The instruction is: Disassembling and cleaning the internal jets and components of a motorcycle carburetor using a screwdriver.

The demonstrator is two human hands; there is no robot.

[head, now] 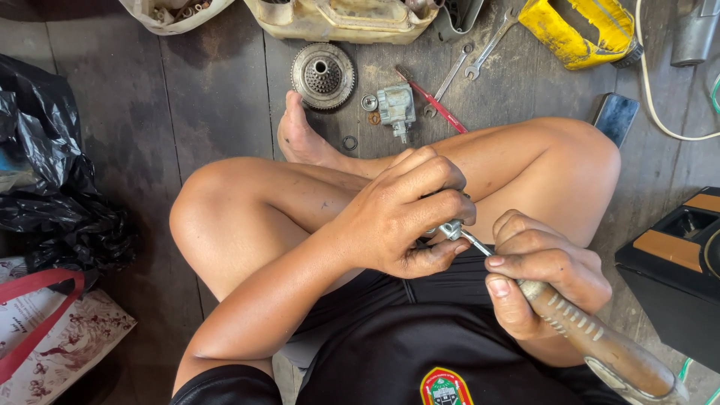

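Small metal part (451, 227) at frame centre, pinched in left hand (405, 214) fingers over lap. Right hand (544, 274) at 4 o'clock, fist closed round screwdriver (592, 334), tip on part. Clutch gear (323, 75), carburettor (396, 107), wrenches (480, 54) on floor at 12 o'clock.

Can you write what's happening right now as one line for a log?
left hand: grips small metal part | right hand: holds screwdriver, tip at part | floor: clutch gear, wrenches

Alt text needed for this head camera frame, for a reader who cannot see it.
A seated person's left hand grips a small metal part while the right hand holds a worn-handled screwdriver to it. A round metal gear and spanners lie on the dark wooden floor.
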